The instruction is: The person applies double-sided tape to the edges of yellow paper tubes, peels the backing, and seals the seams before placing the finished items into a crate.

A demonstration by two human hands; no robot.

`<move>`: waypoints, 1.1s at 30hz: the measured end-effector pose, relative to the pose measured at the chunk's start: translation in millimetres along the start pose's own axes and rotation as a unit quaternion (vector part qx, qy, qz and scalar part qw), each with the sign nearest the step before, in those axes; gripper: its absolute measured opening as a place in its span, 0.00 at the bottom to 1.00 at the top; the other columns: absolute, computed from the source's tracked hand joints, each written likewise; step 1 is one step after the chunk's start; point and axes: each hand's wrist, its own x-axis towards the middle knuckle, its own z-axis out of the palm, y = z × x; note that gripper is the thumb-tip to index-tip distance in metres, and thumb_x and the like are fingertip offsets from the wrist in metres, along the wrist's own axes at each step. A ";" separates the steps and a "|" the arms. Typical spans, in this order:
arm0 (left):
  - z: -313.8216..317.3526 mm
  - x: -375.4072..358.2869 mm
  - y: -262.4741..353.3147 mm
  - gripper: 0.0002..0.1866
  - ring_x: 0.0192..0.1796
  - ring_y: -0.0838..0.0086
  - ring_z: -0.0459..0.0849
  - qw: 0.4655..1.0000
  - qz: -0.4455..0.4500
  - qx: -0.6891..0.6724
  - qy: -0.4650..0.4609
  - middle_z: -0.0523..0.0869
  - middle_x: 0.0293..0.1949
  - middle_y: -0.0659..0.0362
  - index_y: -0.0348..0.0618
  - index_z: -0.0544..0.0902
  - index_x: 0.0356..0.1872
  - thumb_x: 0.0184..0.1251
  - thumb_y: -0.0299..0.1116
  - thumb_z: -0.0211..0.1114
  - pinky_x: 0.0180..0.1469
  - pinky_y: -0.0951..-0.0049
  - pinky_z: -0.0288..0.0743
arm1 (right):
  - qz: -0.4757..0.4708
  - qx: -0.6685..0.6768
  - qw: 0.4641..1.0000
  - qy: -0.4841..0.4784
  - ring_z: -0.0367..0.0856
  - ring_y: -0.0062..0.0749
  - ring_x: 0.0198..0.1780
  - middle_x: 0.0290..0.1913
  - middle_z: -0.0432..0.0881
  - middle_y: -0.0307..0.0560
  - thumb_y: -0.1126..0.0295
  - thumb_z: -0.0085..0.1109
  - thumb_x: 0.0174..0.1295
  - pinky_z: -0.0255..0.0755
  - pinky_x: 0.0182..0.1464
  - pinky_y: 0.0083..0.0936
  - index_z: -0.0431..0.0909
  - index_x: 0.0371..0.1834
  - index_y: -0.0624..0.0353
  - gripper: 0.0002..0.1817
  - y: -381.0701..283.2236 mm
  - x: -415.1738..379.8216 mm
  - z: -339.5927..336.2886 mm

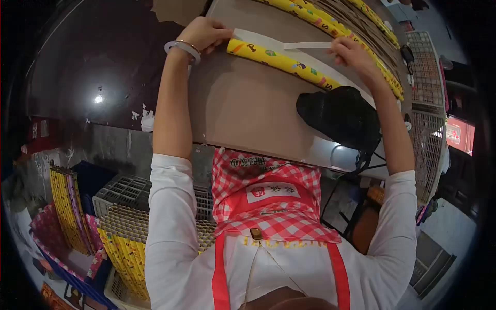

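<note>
A yellow printed paper roll point(281, 61) with small coloured pictures and letters lies slantwise across the table, its white edge turned up at the back. My left hand point(205, 35), with a pale bangle at the wrist, is closed on the left end of this paper. A narrow white strip point(307, 45) rises from the paper's white edge, and its right end is pinched in the closed fingers of my right hand point(352, 56). Below the right hand, a black cloth-like object point(338, 114) covers the right part of the roll.
More yellow printed rolls point(310, 16) and brown strips lie at the table's point(248, 111) far right. White scraps point(148, 120) lie at left. Below left, yellow tubes point(124, 253) stand bundled beside a grey crate point(126, 188) and a flowered bin point(49, 227). Wire baskets point(428, 124) stand at right.
</note>
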 end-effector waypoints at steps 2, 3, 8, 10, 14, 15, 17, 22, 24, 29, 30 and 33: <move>0.5 1.6 -0.5 0.15 0.11 0.84 0.66 1.000 -0.003 0.018 0.011 0.71 0.13 0.65 0.35 0.81 0.25 0.56 0.40 0.63 0.14 0.80 0.58 | 0.048 -0.006 0.999 -0.013 0.69 0.15 0.29 0.32 0.78 0.37 0.62 0.49 0.61 0.63 0.30 0.14 0.75 0.33 0.60 0.13 32.2 -24.6 -50.4; -0.4 2.9 -0.4 0.15 0.11 0.84 0.66 1.000 0.003 0.022 0.001 0.71 0.13 0.65 0.35 0.81 0.25 0.56 0.40 0.63 0.14 0.80 0.58 | 0.078 0.056 0.995 0.019 0.69 0.15 0.29 0.31 0.77 0.37 0.62 0.49 0.61 0.64 0.31 0.14 0.75 0.35 0.61 0.13 48.8 -41.5 -71.6; -0.2 0.9 3.7 0.14 0.12 0.88 0.61 0.999 -0.024 0.032 0.004 0.68 0.13 0.70 0.35 0.82 0.36 0.60 0.38 0.61 0.12 0.84 0.51 | 0.167 0.330 0.909 0.193 0.70 0.15 0.27 0.31 0.77 0.40 0.67 0.52 0.60 0.69 0.29 0.11 0.72 0.39 0.64 0.11 150.0 -152.6 -171.4; -2.0 -0.4 5.5 0.14 0.10 0.86 0.62 0.999 -0.039 0.031 0.010 0.68 0.13 0.68 0.37 0.82 0.32 0.58 0.40 0.63 0.12 0.82 0.52 | 0.109 0.488 0.854 0.143 0.75 0.21 0.27 0.35 0.78 0.46 0.71 0.49 0.61 0.72 0.27 0.09 0.71 0.41 0.69 0.11 238.0 -207.3 -231.0; -2.9 4.2 3.5 0.13 0.09 0.86 0.61 0.998 -0.055 0.037 0.019 0.66 0.12 0.70 0.39 0.81 0.30 0.59 0.40 0.62 0.11 0.83 0.51 | 0.125 0.569 0.722 0.373 0.78 0.38 0.38 0.47 0.76 0.58 0.75 0.45 0.61 0.79 0.40 0.22 0.66 0.48 0.76 0.16 338.0 -316.1 -289.1; -4.1 3.5 5.6 0.13 0.09 0.86 0.62 0.997 -0.060 0.044 0.010 0.67 0.12 0.70 0.40 0.81 0.31 0.59 0.40 0.62 0.11 0.83 0.50 | 0.102 0.599 0.688 0.397 0.77 0.40 0.42 0.50 0.73 0.60 0.76 0.43 0.60 0.79 0.41 0.24 0.64 0.50 0.77 0.17 356.9 -337.4 -298.8; -9.4 6.7 4.0 0.12 0.09 0.86 0.62 0.996 -0.060 0.060 -0.002 0.67 0.12 0.70 0.40 0.81 0.31 0.59 0.40 0.62 0.10 0.83 0.50 | 0.084 0.612 0.664 0.421 0.74 0.45 0.49 0.55 0.69 0.63 0.78 0.40 0.60 0.77 0.45 0.28 0.60 0.51 0.77 0.17 395.2 -367.0 -316.7; -11.4 6.1 -1.6 0.12 0.09 0.86 0.64 0.994 -0.071 0.080 0.024 0.68 0.12 0.69 0.40 0.81 0.37 0.60 0.38 0.60 0.10 0.84 0.51 | 0.069 0.511 0.680 0.521 0.76 0.39 0.46 0.49 0.73 0.60 0.75 0.42 0.61 0.75 0.46 0.25 0.66 0.43 0.75 0.13 364.0 -339.0 -264.5; -7.2 0.9 9.5 0.13 0.12 0.86 0.66 0.990 -0.103 0.092 0.019 0.71 0.15 0.69 0.39 0.80 0.41 0.62 0.38 0.59 0.12 0.85 0.55 | 0.139 0.324 0.767 0.536 0.78 0.33 0.43 0.43 0.77 0.54 0.72 0.45 0.62 0.74 0.44 0.22 0.69 0.41 0.73 0.12 332.4 -322.7 -238.6; -12.1 -21.7 20.3 0.16 0.23 0.87 0.71 0.995 0.014 -0.005 0.102 0.74 0.23 0.68 0.37 0.76 0.50 0.65 0.35 0.56 0.24 0.86 0.65 | 0.078 0.094 0.849 0.514 0.73 0.18 0.35 0.36 0.77 0.36 0.66 0.52 0.62 0.67 0.38 0.13 0.74 0.47 0.59 0.13 291.5 -268.1 -190.6; -14.6 -21.9 19.4 0.16 0.24 0.87 0.70 0.984 0.069 -0.008 0.165 0.74 0.24 0.67 0.37 0.75 0.51 0.65 0.34 0.56 0.25 0.87 0.65 | 0.017 0.058 0.868 0.493 0.74 0.18 0.35 0.35 0.77 0.36 0.67 0.52 0.62 0.68 0.39 0.15 0.74 0.46 0.59 0.12 279.4 -261.2 -179.4; 8.5 -56.1 45.4 0.18 0.29 0.86 0.72 0.967 0.120 0.053 0.219 0.76 0.29 0.66 0.36 0.72 0.53 0.65 0.32 0.56 0.32 0.85 0.69 | -0.053 -0.026 0.876 0.479 0.74 0.21 0.35 0.34 0.77 0.39 0.69 0.52 0.62 0.68 0.40 0.17 0.74 0.44 0.60 0.10 232.7 -252.4 -152.3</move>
